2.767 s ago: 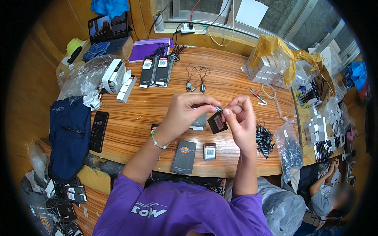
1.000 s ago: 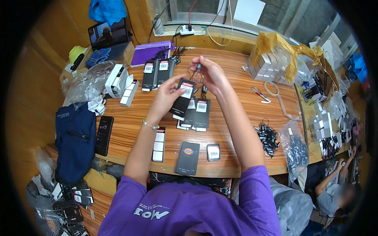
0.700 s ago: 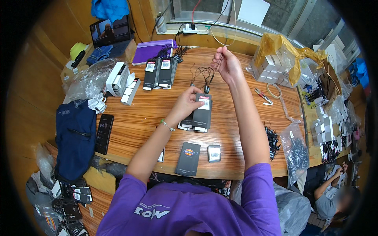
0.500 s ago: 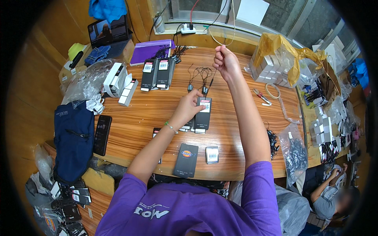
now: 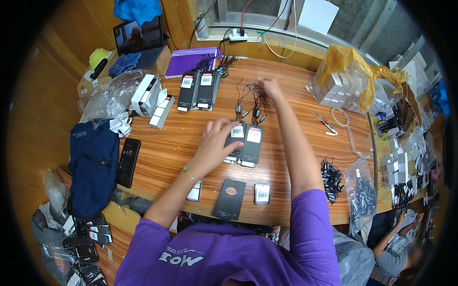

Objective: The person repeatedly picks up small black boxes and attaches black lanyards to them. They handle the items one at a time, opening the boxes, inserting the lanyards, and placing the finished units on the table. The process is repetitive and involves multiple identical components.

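Tags (image 5: 252, 148) adjoin left hand (image 5: 213, 144), cords (image 5: 257, 96) right hand (image 5: 271, 89).

r hand (image 5: 270, 88) now down nr cords (image 5: 256, 97)

From my end, the wood-grain worktop (image 5: 162, 152) carries gray tag piles (image 5: 251, 148) mid-surface. Toward its front I make out a dark card (image 5: 232, 202), a small white-labelled stack (image 5: 262, 194) and, farther right, a black heap (image 5: 331, 183); a phone (image 5: 129, 163) lies left.
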Demonstrator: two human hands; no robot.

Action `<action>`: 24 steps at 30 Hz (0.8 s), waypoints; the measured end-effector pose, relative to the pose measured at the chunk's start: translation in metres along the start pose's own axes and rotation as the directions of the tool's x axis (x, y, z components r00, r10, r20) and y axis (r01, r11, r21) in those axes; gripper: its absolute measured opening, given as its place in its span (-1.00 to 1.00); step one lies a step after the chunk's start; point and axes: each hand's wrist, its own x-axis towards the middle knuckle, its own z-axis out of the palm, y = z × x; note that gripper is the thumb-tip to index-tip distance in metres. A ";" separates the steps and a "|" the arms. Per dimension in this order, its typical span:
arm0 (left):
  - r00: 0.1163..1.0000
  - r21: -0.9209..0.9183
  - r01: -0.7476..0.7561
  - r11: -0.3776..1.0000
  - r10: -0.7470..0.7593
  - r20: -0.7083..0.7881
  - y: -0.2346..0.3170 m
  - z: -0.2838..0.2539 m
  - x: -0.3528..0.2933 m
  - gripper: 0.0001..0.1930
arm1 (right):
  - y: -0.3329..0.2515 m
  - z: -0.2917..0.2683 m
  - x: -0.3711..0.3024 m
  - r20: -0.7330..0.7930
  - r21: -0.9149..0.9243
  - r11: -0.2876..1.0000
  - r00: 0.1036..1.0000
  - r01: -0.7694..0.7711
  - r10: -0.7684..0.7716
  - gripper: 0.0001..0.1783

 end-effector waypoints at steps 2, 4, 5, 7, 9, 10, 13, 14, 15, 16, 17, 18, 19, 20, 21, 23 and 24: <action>0.992 -0.014 0.020 1.000 -0.018 0.121 0.001 -0.017 -0.022 -0.41 | 0.009 0.002 0.003 -0.096 -0.184 0.979 0.989 0.089 -0.108 -0.59; 0.971 0.013 -0.009 1.000 0.006 0.238 0.010 -0.028 -0.041 -0.41 | 0.015 -0.014 0.003 -0.149 -0.398 0.879 0.927 0.261 -0.343 -0.51; 0.959 0.028 -0.042 0.999 0.032 0.281 0.010 -0.029 -0.051 -0.41 | 0.012 -0.015 -0.008 -0.146 -0.518 0.770 0.849 0.373 -0.509 -0.53; 0.939 0.034 -0.055 0.998 0.040 0.342 0.012 -0.028 -0.067 -0.37 | -0.006 -0.024 -0.062 -0.008 -0.396 0.788 0.856 0.472 -0.517 -0.61; 0.914 0.045 -0.069 0.997 0.045 0.404 0.017 -0.029 -0.072 -0.36 | -0.033 -0.038 -0.139 0.240 -0.414 0.773 0.876 0.482 -0.418 -0.70; 0.900 0.046 -0.083 0.995 0.055 0.433 0.019 -0.028 -0.074 -0.35 | -0.044 -0.044 -0.176 0.321 -0.434 0.791 0.894 0.431 -0.312 -0.74; 0.931 0.006 -0.079 0.997 0.071 0.357 0.010 -0.018 -0.086 -0.34 | -0.029 -0.053 -0.251 0.475 -0.446 0.832 0.875 0.329 -0.092 -0.80; 0.937 -0.004 -0.083 0.997 0.079 0.339 0.008 -0.014 -0.087 -0.34 | -0.030 -0.054 -0.270 0.455 -0.500 0.821 0.890 0.277 -0.023 -0.78; 0.936 -0.012 -0.079 0.997 0.079 0.342 0.007 -0.011 -0.088 -0.34 | -0.023 -0.057 -0.286 0.460 -0.510 0.785 0.883 0.352 -0.097 -0.78; 0.935 -0.013 -0.076 0.997 0.076 0.345 0.006 -0.009 -0.088 -0.35 | -0.018 -0.061 -0.296 0.463 -0.517 0.794 0.885 0.319 -0.055 -0.70; 0.936 -0.012 -0.065 0.998 0.065 0.346 0.006 -0.008 -0.089 -0.36 | -0.018 -0.060 -0.306 0.451 -0.544 0.769 0.890 0.336 -0.070 -0.65; 0.936 -0.013 -0.068 0.998 0.068 0.345 0.006 -0.008 -0.089 -0.37 | -0.018 -0.058 -0.315 0.443 -0.571 0.741 0.893 0.353 -0.084 -0.60; 0.935 -0.010 -0.074 0.997 0.073 0.347 0.006 -0.008 -0.088 -0.38 | -0.014 -0.054 -0.323 0.425 -0.600 0.720 0.901 0.347 -0.080 -0.51; 0.934 -0.006 -0.078 0.997 0.075 0.348 0.006 -0.008 -0.089 -0.39 | -0.011 -0.052 -0.328 0.420 -0.634 0.678 0.902 0.372 -0.102 -0.49; 0.944 -0.008 -0.092 0.996 0.090 0.319 0.006 -0.008 -0.090 -0.41 | -0.007 -0.050 -0.332 0.417 -0.666 0.633 0.901 0.395 -0.123 -0.46; 0.957 -0.013 -0.129 0.992 0.128 0.261 0.007 -0.008 -0.091 -0.43 | -0.009 -0.045 -0.338 0.374 -0.690 0.615 0.916 0.381 -0.148 -0.48; 0.961 -0.039 -0.127 0.991 0.133 0.241 0.007 -0.008 -0.091 -0.44 | -0.006 -0.044 -0.337 0.355 -0.663 0.645 0.918 0.379 -0.174 -0.51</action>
